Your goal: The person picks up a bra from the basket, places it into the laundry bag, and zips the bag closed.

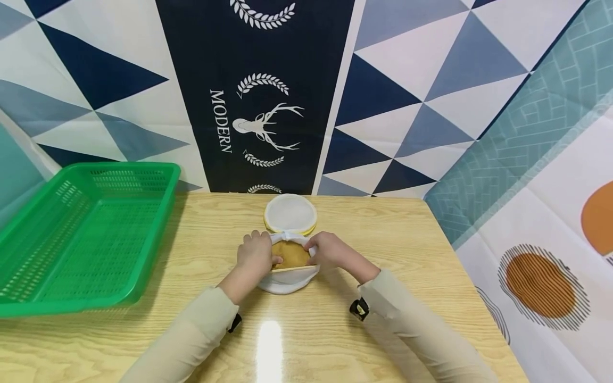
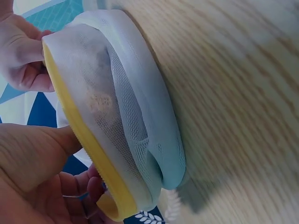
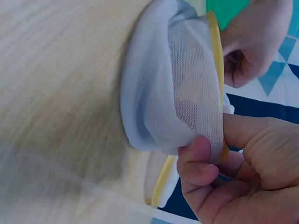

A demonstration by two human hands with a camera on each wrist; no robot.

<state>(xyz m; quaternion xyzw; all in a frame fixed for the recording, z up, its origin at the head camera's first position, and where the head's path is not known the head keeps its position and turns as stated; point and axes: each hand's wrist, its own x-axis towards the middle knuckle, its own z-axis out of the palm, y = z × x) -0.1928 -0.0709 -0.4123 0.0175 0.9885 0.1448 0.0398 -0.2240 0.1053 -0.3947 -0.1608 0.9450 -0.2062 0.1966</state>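
Between the two hands a round white mesh bag (image 3: 196, 84) with a yellow edge stands tilted on the table, its opening turned up. A tan surface (image 1: 289, 254) shows inside the opening; what it is I cannot tell. My left hand (image 1: 256, 252) grips the yellow rim on the left, thumb at the edge and fingers curled. On the right, my right hand (image 1: 330, 249) pinches the rim between thumb and fingers. The yellow edge (image 2: 77, 123) looks like a zip band in the left wrist view. Behind the bag lies another round white mesh piece (image 1: 290, 213) with yellow trim.
A green perforated plastic basket (image 1: 165, 229) stands at the left of the wooden table (image 1: 383, 229). Patterned cloth (image 1: 378, 106) hangs along the back, and more cloth (image 1: 527, 213) covers the right side.
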